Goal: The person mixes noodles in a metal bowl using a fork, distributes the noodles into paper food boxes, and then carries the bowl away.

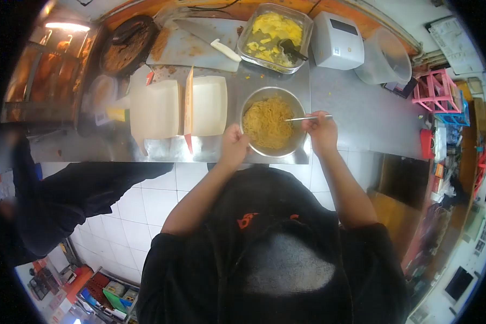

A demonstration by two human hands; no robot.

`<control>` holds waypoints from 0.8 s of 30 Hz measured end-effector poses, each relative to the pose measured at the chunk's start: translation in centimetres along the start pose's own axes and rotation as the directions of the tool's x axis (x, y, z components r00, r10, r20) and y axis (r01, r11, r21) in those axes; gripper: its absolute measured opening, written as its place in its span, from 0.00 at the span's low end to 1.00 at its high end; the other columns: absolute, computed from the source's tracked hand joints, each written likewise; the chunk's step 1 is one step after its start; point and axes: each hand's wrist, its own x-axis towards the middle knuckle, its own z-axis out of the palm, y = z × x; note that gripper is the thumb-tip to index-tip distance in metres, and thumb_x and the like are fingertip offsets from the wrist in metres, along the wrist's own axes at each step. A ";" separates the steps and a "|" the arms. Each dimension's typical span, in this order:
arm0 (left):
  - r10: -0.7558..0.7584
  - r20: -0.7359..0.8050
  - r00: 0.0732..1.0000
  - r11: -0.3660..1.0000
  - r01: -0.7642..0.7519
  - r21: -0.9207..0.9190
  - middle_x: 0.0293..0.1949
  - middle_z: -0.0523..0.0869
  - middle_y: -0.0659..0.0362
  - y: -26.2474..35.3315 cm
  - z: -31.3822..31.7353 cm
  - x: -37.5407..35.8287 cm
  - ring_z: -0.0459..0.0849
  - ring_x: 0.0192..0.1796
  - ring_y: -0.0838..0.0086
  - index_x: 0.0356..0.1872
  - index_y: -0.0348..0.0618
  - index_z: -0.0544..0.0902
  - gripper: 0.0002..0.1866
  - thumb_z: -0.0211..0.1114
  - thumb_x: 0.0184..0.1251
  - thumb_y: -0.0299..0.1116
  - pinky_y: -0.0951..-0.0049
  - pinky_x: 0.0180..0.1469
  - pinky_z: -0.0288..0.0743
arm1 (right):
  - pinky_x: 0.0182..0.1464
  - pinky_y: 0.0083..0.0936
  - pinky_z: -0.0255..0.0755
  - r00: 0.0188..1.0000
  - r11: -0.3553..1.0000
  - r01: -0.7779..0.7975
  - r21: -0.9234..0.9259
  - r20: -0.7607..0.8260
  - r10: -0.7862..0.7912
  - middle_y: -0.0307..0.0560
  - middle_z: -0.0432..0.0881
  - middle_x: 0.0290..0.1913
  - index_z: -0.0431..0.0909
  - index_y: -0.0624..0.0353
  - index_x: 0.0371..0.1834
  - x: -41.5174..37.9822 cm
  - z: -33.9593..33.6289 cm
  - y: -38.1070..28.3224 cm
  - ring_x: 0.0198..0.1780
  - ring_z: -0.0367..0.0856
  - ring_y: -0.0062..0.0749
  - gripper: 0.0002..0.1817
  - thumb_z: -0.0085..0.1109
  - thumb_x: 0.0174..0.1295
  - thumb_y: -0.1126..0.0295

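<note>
A round metal bowl point(298, 143) full of yellow noodles point(268, 122) stands at the near edge of the steel counter point(362, 116). My left hand point(234, 146) grips the bowl's left rim with closed fingers. My right hand point(319, 129) is at the bowl's right rim, holding thin metal chopsticks point(299, 118) that point left into the noodles. An open white takeaway box point(178, 108) with an orange edge lies just left of the bowl.
Behind the bowl sit a clear tub of yellow food point(274, 35) with a black spoon, a cutting board with a knife point(208, 38), a white label printer point(337, 40) and a clear plastic container point(386, 56). Another person's dark sleeve point(75, 189) reaches in at left.
</note>
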 end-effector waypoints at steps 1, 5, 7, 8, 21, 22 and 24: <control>-0.018 0.012 1.000 0.998 0.019 -0.056 0.21 0.76 0.59 -0.3 -0.3 0.1 0.77 0.17 0.78 0.27 0.44 0.66 0.09 0.56 0.59 0.19 0.79 0.17 0.72 | 0.36 0.25 0.79 0.998 0.990 -0.055 0.128 -0.007 0.056 0.53 0.79 0.38 0.70 0.64 0.43 0.2 -0.6 0.0 0.34 0.81 0.33 0.11 0.43 0.72 0.66; -0.060 0.014 0.998 0.992 0.061 -0.110 0.22 0.77 0.59 -0.9 -1.0 0.3 0.78 0.19 0.78 0.29 0.44 0.66 0.07 0.54 0.62 0.20 0.78 0.20 0.74 | 0.35 0.26 0.79 0.981 0.914 -0.178 0.364 -0.005 0.193 0.54 0.78 0.37 0.69 0.63 0.40 0.2 -1.5 -0.5 0.32 0.79 0.34 0.10 0.43 0.72 0.66; -0.075 0.056 0.996 0.987 0.082 -0.137 0.24 0.79 0.57 -1.4 -1.6 0.5 0.80 0.22 0.77 0.29 0.44 0.66 0.07 0.54 0.64 0.22 0.77 0.22 0.76 | 0.35 0.26 0.78 0.978 0.920 -0.172 0.353 -0.048 0.202 0.54 0.78 0.37 0.69 0.63 0.40 -0.1 -1.3 -0.8 0.32 0.78 0.34 0.10 0.43 0.72 0.67; -0.077 0.058 0.995 0.987 0.084 -0.135 0.24 0.79 0.57 -1.7 -2.0 0.5 0.80 0.22 0.77 0.29 0.44 0.66 0.07 0.54 0.64 0.22 0.77 0.22 0.76 | 0.35 0.25 0.78 0.974 0.926 -0.168 0.339 -0.088 0.208 0.53 0.78 0.36 0.69 0.63 0.39 -0.3 -1.2 -0.9 0.31 0.77 0.34 0.09 0.43 0.71 0.68; 0.872 0.204 0.445 0.057 -0.507 0.860 0.29 0.79 0.53 9.3 -8.4 -6.2 0.79 0.32 0.58 0.31 0.40 0.75 0.18 0.76 0.44 0.34 0.65 0.36 0.74 | 0.36 0.22 0.73 0.999 0.767 -0.037 0.640 0.045 0.011 0.50 0.76 0.35 0.70 0.62 0.36 -1.9 -1.2 -8.5 0.33 0.74 0.32 0.07 0.46 0.68 0.70; 0.846 0.220 0.486 0.005 -0.420 0.908 0.32 0.80 0.52 11.3 -8.0 -5.8 0.79 0.34 0.56 0.36 0.38 0.76 0.20 0.75 0.45 0.34 0.62 0.38 0.74 | 0.36 0.21 0.73 0.997 0.761 -0.026 0.648 0.074 -0.029 0.50 0.77 0.35 0.71 0.62 0.35 -2.5 -0.8 -9.6 0.33 0.74 0.32 0.06 0.46 0.68 0.71; 0.819 0.225 0.528 -0.049 -0.326 0.944 0.34 0.81 0.51 12.3 -8.0 -4.7 0.79 0.36 0.54 0.42 0.36 0.78 0.22 0.74 0.46 0.34 0.60 0.41 0.74 | 0.36 0.21 0.73 0.990 0.763 -0.014 0.647 0.116 -0.079 0.50 0.77 0.35 0.72 0.62 0.35 -2.8 -0.7 -11.5 0.32 0.74 0.32 0.07 0.46 0.68 0.71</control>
